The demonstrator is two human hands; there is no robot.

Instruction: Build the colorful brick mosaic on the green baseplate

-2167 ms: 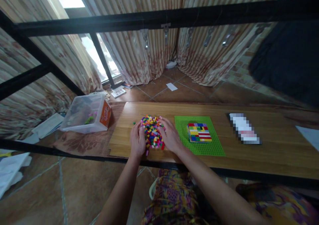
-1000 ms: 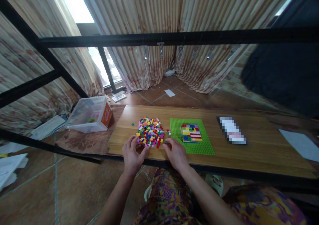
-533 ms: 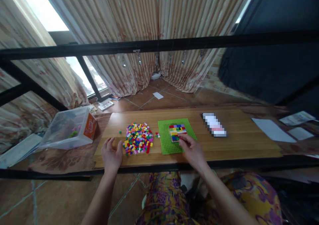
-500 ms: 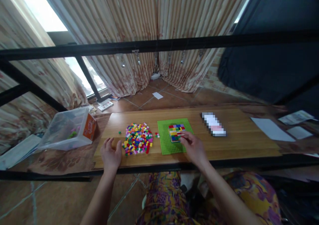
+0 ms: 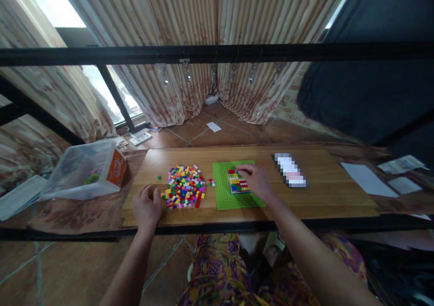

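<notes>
My left hand (image 5: 147, 205) rests on the wooden board, thumb and loosely bent fingers apart and holding nothing. Just to its right lies a loose pile of small toy bricks (image 5: 185, 186) in many colours. A green studded baseplate (image 5: 222, 200) sits right of the pile and carries a low block of assembled bricks (image 5: 234, 179) in rows of red, yellow, white, blue and green. Over the far right part of that block is my right hand (image 5: 257, 181), its fingers pinched together. Whatever is between those fingertips is hidden, and the hand covers some of the bricks.
Right of the baseplate lies a pixelated phone-shaped object (image 5: 290, 170). A clear plastic box (image 5: 81, 170) with an orange label stands left of the board (image 5: 322, 179). A few bricks lie between pile and baseplate. A black rail (image 5: 217, 54) crosses beyond; papers (image 5: 369, 179) lie far right.
My right hand has moved from the near right side of the brick block to its far edge. My left hand stays beside the pile, and the view has shifted slightly.
</notes>
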